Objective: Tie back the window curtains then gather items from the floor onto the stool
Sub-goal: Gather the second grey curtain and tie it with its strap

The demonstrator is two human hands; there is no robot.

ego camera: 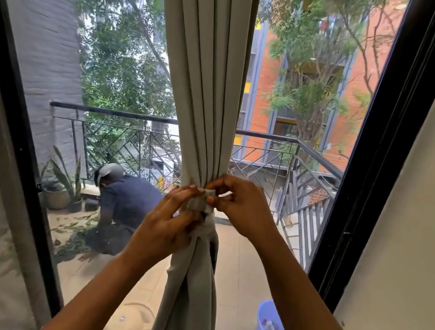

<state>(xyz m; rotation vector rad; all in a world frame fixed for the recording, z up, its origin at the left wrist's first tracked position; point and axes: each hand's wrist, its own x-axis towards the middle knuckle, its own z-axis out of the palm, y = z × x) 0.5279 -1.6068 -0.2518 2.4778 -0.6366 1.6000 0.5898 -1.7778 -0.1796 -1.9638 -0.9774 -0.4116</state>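
Head view, the only one.

- Curtain [202, 79]: grey, gathered into one bundle that hangs down the middle of the glass, long axis upright. Pleats narrow to a waist at hand height, then the cloth flares again toward the floor.
- Tie strip [200, 203]: a short grey band of the same cloth, at the waist on the near side of the bundle. How far round the back it runs is hidden.
- Left hand [172, 222]: comes up from lower left, fingertips curled over the top edge of the strip and pinching it against the bundle.
- Right hand [243, 210]: comes in from the right, thumb and forefinger nipping the strip's right end.
- Key relation: both hands meet at the waist, the strip lying across the upright bundle directly between them. The left covers more of it, the right works the free end. Judged: the fastening is in progress and the band not yet secured. The next pull should run sideways, across the curtain's axis.
- Stool and floor items: not in view. That part looks untouched.
- Outside the window frame [364, 156]: balcony railing [120, 135], potted plant [69, 187], a person [123, 199] crouched on the tiles, blue bucket [268, 329] at lower right.
- Writing or labels: none readable.
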